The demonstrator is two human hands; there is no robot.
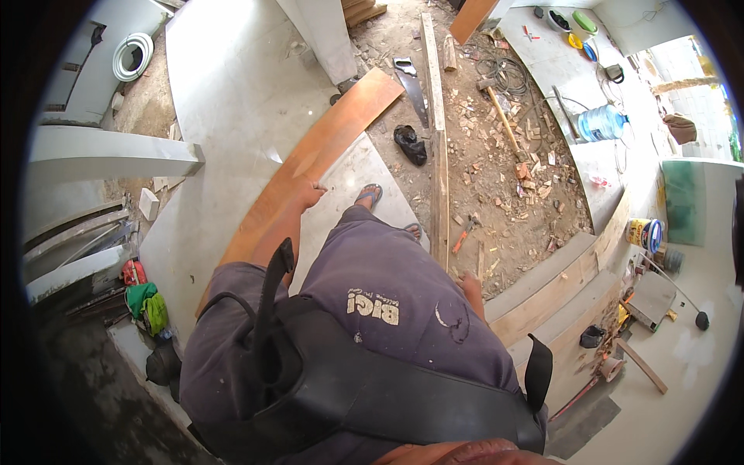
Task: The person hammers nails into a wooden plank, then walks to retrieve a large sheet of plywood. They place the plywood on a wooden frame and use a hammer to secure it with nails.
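My left hand (310, 194) reaches forward and down and grips the right edge of a long orange-brown board (325, 139), which lies slanted across pale floor slabs. My right hand (470, 284) hangs low beside my hip, close to the near end of a long thin wooden batten (439, 178) on the dirt. My torso partly hides it, so its fingers are unclear. My sandalled foot (370, 194) stands on the slab just right of the board.
A handsaw (411, 85), a black bag (409, 145), a hammer (465, 231) and a long-handled tool (504, 116) lie on rubble-strewn dirt. A blue water bottle (601, 122) sits at the right, a paint can (643, 232) further right, a white hose coil (132, 56) top left.
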